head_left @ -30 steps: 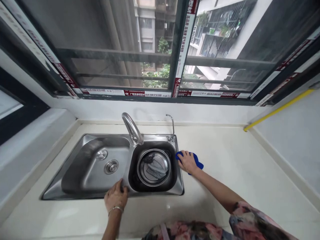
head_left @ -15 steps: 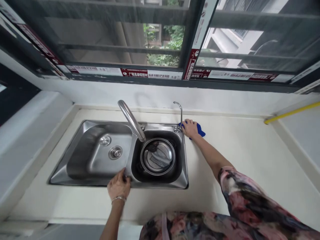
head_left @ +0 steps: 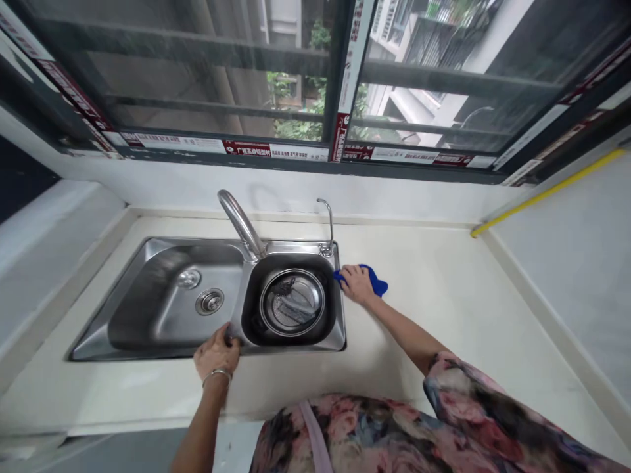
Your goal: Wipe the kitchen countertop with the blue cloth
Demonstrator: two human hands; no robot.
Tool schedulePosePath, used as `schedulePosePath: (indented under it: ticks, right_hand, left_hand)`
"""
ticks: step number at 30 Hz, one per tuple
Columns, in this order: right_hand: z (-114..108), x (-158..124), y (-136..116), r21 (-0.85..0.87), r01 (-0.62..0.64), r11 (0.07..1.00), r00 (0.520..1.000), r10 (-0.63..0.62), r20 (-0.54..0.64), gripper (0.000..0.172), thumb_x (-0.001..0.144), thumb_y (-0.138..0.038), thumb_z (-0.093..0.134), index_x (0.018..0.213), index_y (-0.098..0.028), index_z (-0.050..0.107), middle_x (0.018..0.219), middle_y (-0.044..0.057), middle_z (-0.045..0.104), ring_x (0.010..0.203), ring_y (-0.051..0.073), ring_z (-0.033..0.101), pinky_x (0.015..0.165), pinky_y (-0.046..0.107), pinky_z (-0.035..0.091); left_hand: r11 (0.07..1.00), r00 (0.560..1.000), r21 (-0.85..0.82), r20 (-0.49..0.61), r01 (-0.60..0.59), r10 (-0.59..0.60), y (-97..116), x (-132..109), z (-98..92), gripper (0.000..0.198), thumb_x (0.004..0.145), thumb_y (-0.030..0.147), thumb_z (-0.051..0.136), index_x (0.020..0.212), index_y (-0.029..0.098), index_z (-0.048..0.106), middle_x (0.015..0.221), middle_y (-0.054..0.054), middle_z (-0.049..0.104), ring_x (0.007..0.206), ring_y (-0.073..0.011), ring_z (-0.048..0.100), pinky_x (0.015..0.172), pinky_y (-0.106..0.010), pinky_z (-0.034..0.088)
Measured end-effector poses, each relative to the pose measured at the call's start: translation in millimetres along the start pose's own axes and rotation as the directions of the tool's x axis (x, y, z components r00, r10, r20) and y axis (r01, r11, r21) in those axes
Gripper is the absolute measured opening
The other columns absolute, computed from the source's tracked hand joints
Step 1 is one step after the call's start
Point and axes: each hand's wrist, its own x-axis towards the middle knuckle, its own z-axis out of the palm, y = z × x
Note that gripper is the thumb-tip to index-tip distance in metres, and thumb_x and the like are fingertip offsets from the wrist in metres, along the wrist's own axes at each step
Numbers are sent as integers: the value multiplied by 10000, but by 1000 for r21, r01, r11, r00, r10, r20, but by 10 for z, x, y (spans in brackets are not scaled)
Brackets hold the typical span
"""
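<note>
My right hand (head_left: 357, 284) presses a blue cloth (head_left: 377, 282) against the right rim of the stainless steel double sink (head_left: 336, 332); its fingers are closed over the cloth, part of which sticks out behind the hand. At the front rim, near the divider between the two basins, my left hand (head_left: 217, 355) curls its fingers over the edge, thumb to the right. A dark patch shows between thumb and forefinger, too small to make out. In the right basin sits a round metal strainer pan (head_left: 279, 328) with a dark mesh item and a greyish crumpled piece inside.
The large faucet (head_left: 241, 223) rises behind the basins, and a thin curved tap (head_left: 331, 223) stands at the back right corner. Pale countertop (head_left: 434, 289) surrounds the sink. A window (head_left: 197, 85) lies behind; a yellow pipe (head_left: 547, 194) runs along the right wall.
My right hand has drawn the blue cloth from beside the thin tap toward me along the sink's right rim. My left hand stays at the front rim. The camera view has shifted right.
</note>
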Motion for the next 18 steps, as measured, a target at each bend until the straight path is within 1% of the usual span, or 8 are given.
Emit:
schedulePosePath:
  ticks: [3, 5, 8, 10, 12, 14, 16, 18]
  right_hand:
    - [83, -650, -116, 100, 93, 991, 995, -88, -47, 341, 1058, -315, 485, 1337, -238, 667, 1443, 128, 628, 1265, 301, 515, 1062, 470, 341]
    - [136, -1112, -166, 170, 156, 973, 987, -147, -60, 352, 1067, -361, 491, 1355, -259, 665, 1449, 128, 624, 1289, 306, 522, 1074, 488, 350]
    - [168, -1734, -148, 270, 267, 925, 961, -275, -7, 377, 1091, -410, 455, 1398, -316, 653, 1486, 108, 609, 1315, 303, 542, 1051, 491, 385]
    - [166, -2004, -87, 321, 305, 897, 943, -332, 33, 373, 1096, -427, 450, 1392, -348, 662, 1494, 93, 607, 1275, 294, 577, 1003, 475, 414]
    - [172, -2104, -24, 359, 302, 883, 937, -344, 58, 354, 1086, -449, 475, 1360, -350, 677, 1465, 91, 623, 1220, 286, 605, 962, 459, 432]
    - [203, -2028, 17, 398, 276, 875, 943, -326, 61, 333, 1071, -460, 500, 1310, -321, 685, 1389, 96, 655, 1188, 279, 617, 944, 445, 440]
    - [251, -1809, 33, 437, 230, 870, 962, -270, 32, 310, 1059, -446, 507, 1257, -282, 682, 1300, 100, 679, 1171, 271, 622, 941, 432, 445]
    - [295, -1489, 45, 459, 173, 872, 982, -188, -12, 289, 1051, -415, 505, 1221, -256, 676, 1246, 100, 688, 1159, 263, 626, 948, 423, 447]
  left_hand:
    - [1000, 1000, 6, -2, -19, 19, 12, -10, 8, 555, 943, 308, 532, 1474, 180, 631, 1453, -156, 693, 1346, -314, 632, 1189, -475, 381]
    - [999, 1000, 16, -7, -29, 29, 21, -19, 3, 559, 940, 307, 535, 1480, 195, 625, 1466, -145, 686, 1343, -308, 632, 1186, -469, 382]
    - [999, 999, 34, 19, -28, 27, 31, -29, -10, 570, 951, 311, 517, 1499, 181, 606, 1487, -151, 669, 1364, -304, 615, 1189, -458, 375]
    - [999, 999, 37, 28, -35, 34, 35, -33, -18, 576, 964, 321, 497, 1509, 162, 595, 1501, -159, 657, 1372, -302, 608, 1192, -450, 368]
    - [999, 999, 36, 20, -37, 37, 40, -34, -28, 575, 971, 328, 485, 1507, 154, 596, 1484, -165, 667, 1363, -305, 613, 1193, -453, 367]
    - [999, 999, 33, 19, -27, 26, 43, -29, -39, 566, 970, 332, 490, 1494, 155, 611, 1432, -169, 700, 1349, -315, 623, 1189, -470, 375]
    - [1000, 999, 27, 33, -10, 9, 40, -20, -45, 562, 965, 335, 502, 1484, 161, 624, 1390, -171, 724, 1343, -329, 627, 1185, -488, 384]
    - [1000, 999, 21, 40, 2, -3, 28, -11, -40, 564, 957, 338, 517, 1483, 168, 630, 1375, -169, 732, 1343, -337, 628, 1186, -495, 390]
